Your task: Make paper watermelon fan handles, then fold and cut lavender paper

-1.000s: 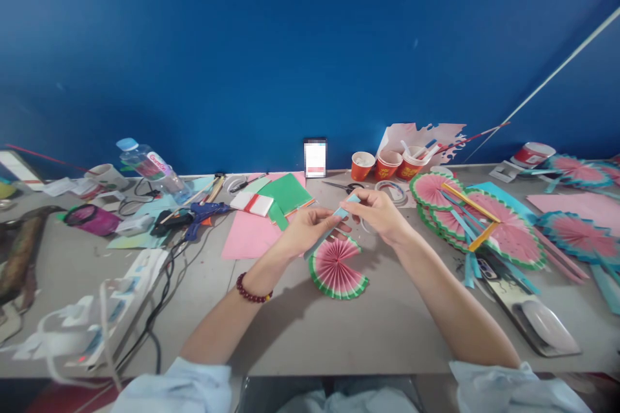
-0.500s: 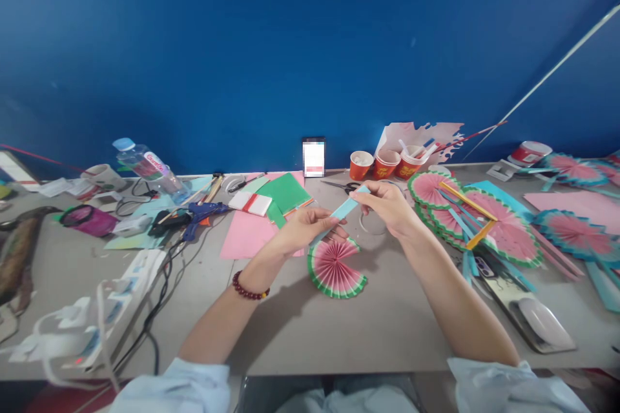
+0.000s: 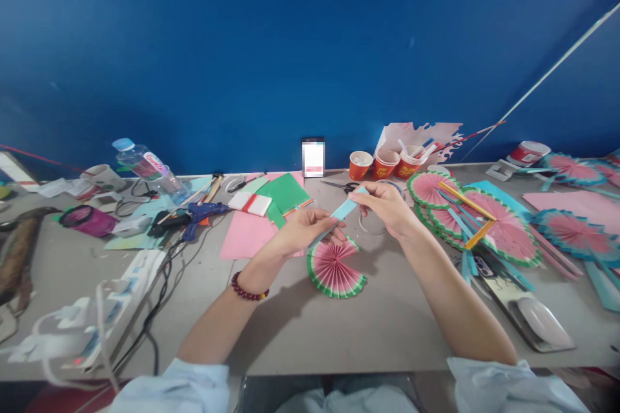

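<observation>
The paper strip [image 3: 345,208] is pale blue; the near pleated fan [image 3: 335,275] shows radial pink stripes within a white-and-green rim. The bead bracelet [image 3: 248,295] is dark red with one yellow bead, the far wall [image 3: 310,45] deep blue.

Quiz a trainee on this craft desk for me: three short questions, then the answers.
1. True or false: the left hand and the right hand both hold the light-blue paper strip.
2. Which blue tool lies left of the white pack? A) stapler; B) hot glue gun; C) ruler.
3. Fill in: the pleated paper fan nearest the left hand has a pink middle and a ____ rim.
Key: 1 true; 2 B; 3 green.
</observation>
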The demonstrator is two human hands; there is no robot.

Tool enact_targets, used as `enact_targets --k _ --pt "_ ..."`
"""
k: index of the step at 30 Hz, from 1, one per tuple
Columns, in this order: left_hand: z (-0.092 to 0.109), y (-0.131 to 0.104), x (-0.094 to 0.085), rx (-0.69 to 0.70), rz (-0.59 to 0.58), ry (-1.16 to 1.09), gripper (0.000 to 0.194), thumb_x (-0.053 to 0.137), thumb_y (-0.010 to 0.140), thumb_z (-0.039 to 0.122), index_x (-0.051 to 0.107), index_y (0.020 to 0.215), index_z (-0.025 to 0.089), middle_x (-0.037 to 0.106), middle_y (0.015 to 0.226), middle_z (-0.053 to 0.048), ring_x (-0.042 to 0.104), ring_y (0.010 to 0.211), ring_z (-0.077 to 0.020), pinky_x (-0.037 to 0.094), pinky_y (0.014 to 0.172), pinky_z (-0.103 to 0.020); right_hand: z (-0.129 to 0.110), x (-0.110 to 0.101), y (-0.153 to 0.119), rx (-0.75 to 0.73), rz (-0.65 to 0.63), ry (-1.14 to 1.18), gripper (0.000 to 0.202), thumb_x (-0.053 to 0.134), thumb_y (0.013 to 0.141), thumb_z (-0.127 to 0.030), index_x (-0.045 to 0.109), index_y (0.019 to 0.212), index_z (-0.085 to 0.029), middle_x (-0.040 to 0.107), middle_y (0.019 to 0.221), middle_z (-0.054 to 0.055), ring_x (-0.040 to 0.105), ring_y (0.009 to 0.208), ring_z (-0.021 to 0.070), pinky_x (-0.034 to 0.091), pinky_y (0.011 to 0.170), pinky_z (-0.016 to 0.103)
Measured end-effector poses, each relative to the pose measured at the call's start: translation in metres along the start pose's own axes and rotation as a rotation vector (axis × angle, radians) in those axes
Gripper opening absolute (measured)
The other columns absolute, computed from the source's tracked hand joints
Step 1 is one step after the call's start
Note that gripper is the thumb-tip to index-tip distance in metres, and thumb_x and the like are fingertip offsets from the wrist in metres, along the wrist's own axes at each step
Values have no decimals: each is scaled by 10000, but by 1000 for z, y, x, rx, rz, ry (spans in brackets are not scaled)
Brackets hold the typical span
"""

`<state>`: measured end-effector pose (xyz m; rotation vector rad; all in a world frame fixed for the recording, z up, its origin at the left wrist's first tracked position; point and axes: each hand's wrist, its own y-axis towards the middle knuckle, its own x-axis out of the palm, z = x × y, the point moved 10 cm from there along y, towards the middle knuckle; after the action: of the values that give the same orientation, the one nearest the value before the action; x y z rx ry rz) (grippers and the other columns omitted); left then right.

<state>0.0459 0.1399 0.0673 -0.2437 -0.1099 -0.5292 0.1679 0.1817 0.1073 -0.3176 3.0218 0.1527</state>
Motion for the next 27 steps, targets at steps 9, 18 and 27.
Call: enact_targets --k 9,18,27 --pt "5 -1 -5 46 69 50 295 685 756 384 679 785 91 718 688 -88 673 615 -133 542 629 -240 12 27 -2 62 -171 85 299 738 671 -430 652 717 -148 555 571 -12 458 494 91 356 468 239" --pt "8 -1 -8 90 143 152 297 639 797 396 685 772 103 723 704 -82 679 647 -140 552 657 -241 2 25 -4 -45 -45 69 277 711 703 -392 587 628 -156 538 576 -21 450 488 88 361 475 245" --pt "11 -2 -7 110 150 170 307 633 803 391 693 820 90 724 724 -93 689 682 -159 553 678 -252 15 37 -1 3 -147 -20 221 696 702 -356 630 663 -149 590 607 10 487 539 106 373 476 235"
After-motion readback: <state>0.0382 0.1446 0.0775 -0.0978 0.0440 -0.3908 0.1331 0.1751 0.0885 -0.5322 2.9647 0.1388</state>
